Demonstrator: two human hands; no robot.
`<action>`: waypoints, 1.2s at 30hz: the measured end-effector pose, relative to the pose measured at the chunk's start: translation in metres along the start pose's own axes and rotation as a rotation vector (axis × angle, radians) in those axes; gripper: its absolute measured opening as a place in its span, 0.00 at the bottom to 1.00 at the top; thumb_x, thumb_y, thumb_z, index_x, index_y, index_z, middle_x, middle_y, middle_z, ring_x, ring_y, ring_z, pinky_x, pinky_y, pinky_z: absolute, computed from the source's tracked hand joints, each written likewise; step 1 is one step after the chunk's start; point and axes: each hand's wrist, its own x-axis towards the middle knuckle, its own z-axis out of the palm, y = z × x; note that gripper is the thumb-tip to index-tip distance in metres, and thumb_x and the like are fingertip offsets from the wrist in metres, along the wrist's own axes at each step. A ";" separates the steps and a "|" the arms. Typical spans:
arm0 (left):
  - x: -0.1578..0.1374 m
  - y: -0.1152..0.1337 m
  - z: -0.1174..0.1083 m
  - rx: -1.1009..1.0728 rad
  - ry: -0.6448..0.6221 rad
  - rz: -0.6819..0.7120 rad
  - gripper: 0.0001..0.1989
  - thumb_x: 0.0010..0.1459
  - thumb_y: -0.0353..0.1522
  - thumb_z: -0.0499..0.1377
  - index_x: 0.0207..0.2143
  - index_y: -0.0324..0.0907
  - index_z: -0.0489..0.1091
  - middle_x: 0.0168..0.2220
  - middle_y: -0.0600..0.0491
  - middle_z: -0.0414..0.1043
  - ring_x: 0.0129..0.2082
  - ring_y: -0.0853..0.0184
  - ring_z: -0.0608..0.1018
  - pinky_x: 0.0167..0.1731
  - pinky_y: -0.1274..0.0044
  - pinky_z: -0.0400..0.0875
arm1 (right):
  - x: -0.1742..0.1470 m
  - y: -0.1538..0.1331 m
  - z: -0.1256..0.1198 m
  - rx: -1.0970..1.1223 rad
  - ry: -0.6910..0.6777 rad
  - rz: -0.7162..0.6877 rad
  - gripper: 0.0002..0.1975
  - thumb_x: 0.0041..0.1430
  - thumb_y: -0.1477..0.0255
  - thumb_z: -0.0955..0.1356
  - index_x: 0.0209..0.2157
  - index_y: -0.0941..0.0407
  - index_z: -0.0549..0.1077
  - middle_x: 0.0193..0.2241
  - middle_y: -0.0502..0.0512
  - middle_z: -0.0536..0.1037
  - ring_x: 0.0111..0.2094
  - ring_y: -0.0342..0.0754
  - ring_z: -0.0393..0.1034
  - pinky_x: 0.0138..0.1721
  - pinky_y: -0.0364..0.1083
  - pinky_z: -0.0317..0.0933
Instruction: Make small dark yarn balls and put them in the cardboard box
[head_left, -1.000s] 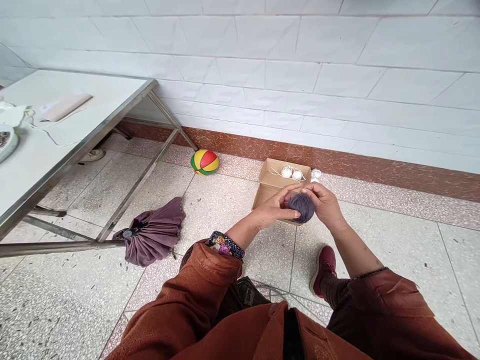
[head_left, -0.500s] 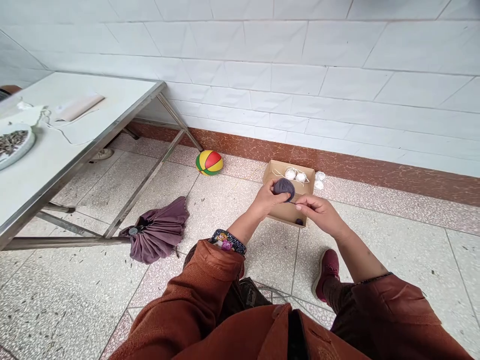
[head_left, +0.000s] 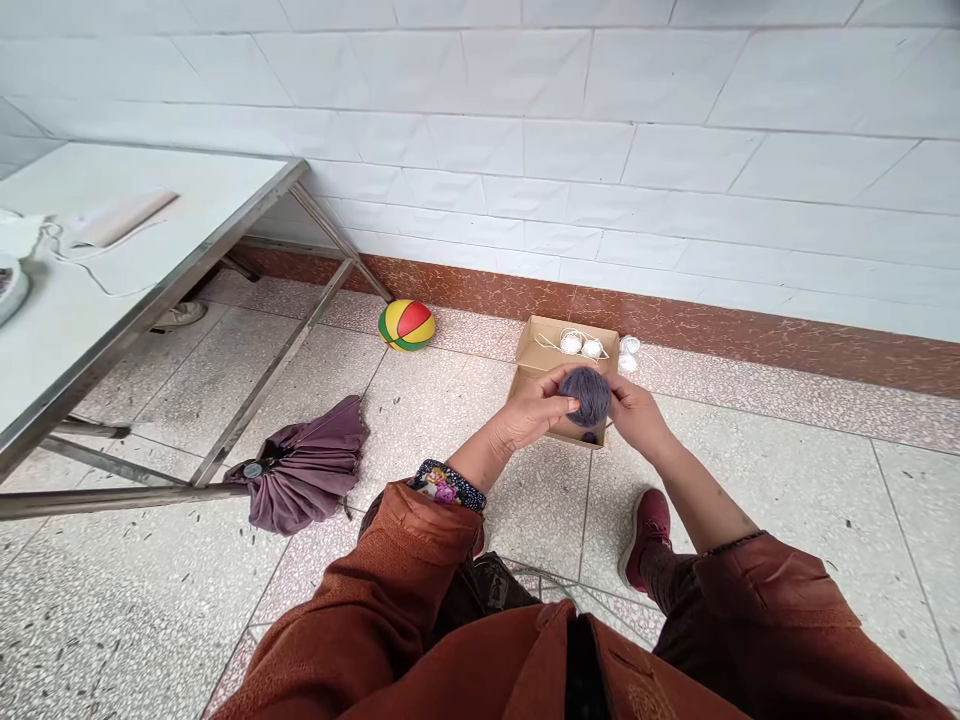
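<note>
My left hand (head_left: 534,408) is closed around a dark grey ball of yarn (head_left: 586,396), thumb across its front. At the ball's right edge is my right hand (head_left: 637,412), its fingers closed on the yarn and the fingertips partly hidden behind the ball. Below the hands, an open cardboard box (head_left: 534,345) lies on the floor. Two white yarn balls (head_left: 581,345) with loose strands sit in its far part. A small dark ball (head_left: 590,437) lies in the near part, partly covered by the held ball.
White yarn balls (head_left: 628,352) lie beside the box's right side. Left of it are a striped ball (head_left: 407,325) and a folded purple umbrella (head_left: 307,465). A metal-framed table (head_left: 217,180) stands at left, against the tiled wall (head_left: 465,150). My red shoe (head_left: 646,540) is below the box.
My right hand has moved from the strand in front of the ball to the ball's right edge. The yarn ball has shifted slightly right. The view has turned a little rightward.
</note>
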 end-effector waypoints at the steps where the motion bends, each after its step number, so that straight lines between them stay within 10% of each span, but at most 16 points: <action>1: 0.002 0.000 -0.002 0.000 0.079 0.008 0.30 0.48 0.38 0.71 0.54 0.43 0.72 0.53 0.44 0.73 0.51 0.58 0.76 0.51 0.68 0.69 | -0.001 0.000 0.003 -0.027 -0.036 -0.028 0.11 0.65 0.64 0.63 0.33 0.53 0.73 0.28 0.52 0.76 0.30 0.49 0.68 0.33 0.46 0.61; 5: 0.008 -0.001 -0.013 0.137 0.401 0.025 0.27 0.48 0.36 0.70 0.50 0.40 0.72 0.47 0.45 0.75 0.44 0.63 0.77 0.44 0.71 0.72 | -0.007 -0.007 0.013 -0.093 -0.200 -0.170 0.12 0.68 0.64 0.62 0.33 0.53 0.73 0.29 0.53 0.77 0.30 0.48 0.70 0.34 0.46 0.62; 11: 0.011 -0.004 -0.019 0.405 0.494 0.069 0.27 0.46 0.32 0.69 0.50 0.40 0.72 0.50 0.45 0.74 0.48 0.61 0.76 0.52 0.67 0.70 | -0.012 -0.024 0.003 0.005 -0.271 -0.253 0.12 0.68 0.63 0.65 0.34 0.53 0.75 0.30 0.51 0.78 0.30 0.47 0.72 0.34 0.46 0.64; 26: -0.006 0.000 -0.005 0.219 -0.014 -0.054 0.42 0.45 0.32 0.71 0.64 0.48 0.64 0.51 0.47 0.73 0.51 0.59 0.74 0.53 0.65 0.66 | 0.010 -0.009 -0.003 -0.013 0.172 -0.165 0.12 0.65 0.61 0.67 0.32 0.52 0.76 0.30 0.53 0.78 0.34 0.51 0.72 0.38 0.50 0.66; 36: 0.003 0.004 -0.012 -0.026 0.277 -0.001 0.25 0.46 0.36 0.70 0.46 0.39 0.72 0.45 0.47 0.76 0.43 0.64 0.76 0.47 0.70 0.69 | 0.001 -0.006 0.008 -0.099 -0.188 -0.201 0.11 0.66 0.66 0.64 0.34 0.53 0.76 0.33 0.54 0.80 0.35 0.51 0.74 0.39 0.49 0.66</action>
